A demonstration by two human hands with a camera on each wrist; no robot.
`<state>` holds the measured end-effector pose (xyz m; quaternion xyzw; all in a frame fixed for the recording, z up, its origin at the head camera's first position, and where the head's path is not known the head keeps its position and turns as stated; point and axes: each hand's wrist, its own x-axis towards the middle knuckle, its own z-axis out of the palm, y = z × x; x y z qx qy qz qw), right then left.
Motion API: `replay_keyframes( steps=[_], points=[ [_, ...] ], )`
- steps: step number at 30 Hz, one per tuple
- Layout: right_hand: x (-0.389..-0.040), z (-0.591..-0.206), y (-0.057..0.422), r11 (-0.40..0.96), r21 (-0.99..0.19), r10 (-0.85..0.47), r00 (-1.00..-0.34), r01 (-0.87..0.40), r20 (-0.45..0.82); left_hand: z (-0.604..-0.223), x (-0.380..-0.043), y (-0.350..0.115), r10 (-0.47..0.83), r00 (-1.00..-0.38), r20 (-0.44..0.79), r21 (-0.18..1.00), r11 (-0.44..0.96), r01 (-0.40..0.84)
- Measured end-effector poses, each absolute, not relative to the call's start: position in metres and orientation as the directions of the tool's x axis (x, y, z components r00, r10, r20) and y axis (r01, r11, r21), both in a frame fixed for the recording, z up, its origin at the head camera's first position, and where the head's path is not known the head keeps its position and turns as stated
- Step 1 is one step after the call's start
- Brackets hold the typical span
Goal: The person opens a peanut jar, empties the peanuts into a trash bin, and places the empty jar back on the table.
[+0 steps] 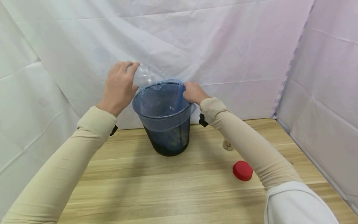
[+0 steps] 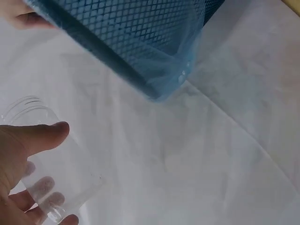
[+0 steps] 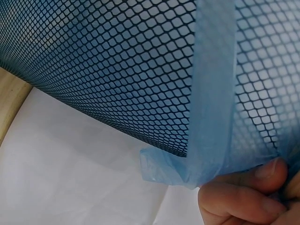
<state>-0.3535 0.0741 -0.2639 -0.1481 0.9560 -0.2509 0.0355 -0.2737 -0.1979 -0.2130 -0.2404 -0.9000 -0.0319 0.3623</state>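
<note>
Left wrist: jar between fingers

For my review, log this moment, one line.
left hand: holds clear container; right hand: grips bin rim; blue liner: over bin rim; red lid: on table

We count 1 left hand + 1 right hand = 2 hands. 2 beige sleeves, 2 black wrist pieces. We've got 1 mesh bin, 1 blue liner, 1 clear jar, 1 red lid, 1 table, 1 small beige object, partly hidden. White cloth: we can't tell how many sheets.
</note>
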Motion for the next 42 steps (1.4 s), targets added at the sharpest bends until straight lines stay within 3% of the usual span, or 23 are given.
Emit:
replay_keyframes(
  steps=[11, 24, 29, 34, 42],
  points=[
    [-0.354, -0.264, 0.075, 0.82, -0.507, -0.307, -0.952, -0.265, 0.0, -0.241, -0.273, -0.2, 0.503, -0.67, 0.546, -0.229, 0.859, 0.459],
    [-0.349, -0.246, 0.095, 0.81, -0.495, -0.383, -0.923, -0.314, -0.041, -0.227, -0.271, -0.2, 0.457, -0.643, 0.614, -0.195, 0.878, 0.438],
    [-0.342, -0.227, 0.105, 0.827, -0.467, -0.39, -0.918, -0.313, -0.076, -0.216, -0.263, -0.201, 0.391, -0.617, 0.683, -0.127, 0.895, 0.427],
    [-0.329, -0.215, 0.117, 0.837, -0.394, -0.423, -0.906, -0.379, -0.027, -0.208, -0.252, -0.204, 0.27, -0.59, 0.761, -0.012, 0.915, 0.404],
    [-0.298, -0.207, 0.14, 0.841, -0.315, -0.449, -0.892, -0.44, 0.046, -0.209, -0.225, -0.22, -0.052, -0.614, 0.787, 0.33, 0.877, 0.349]
  ],
)
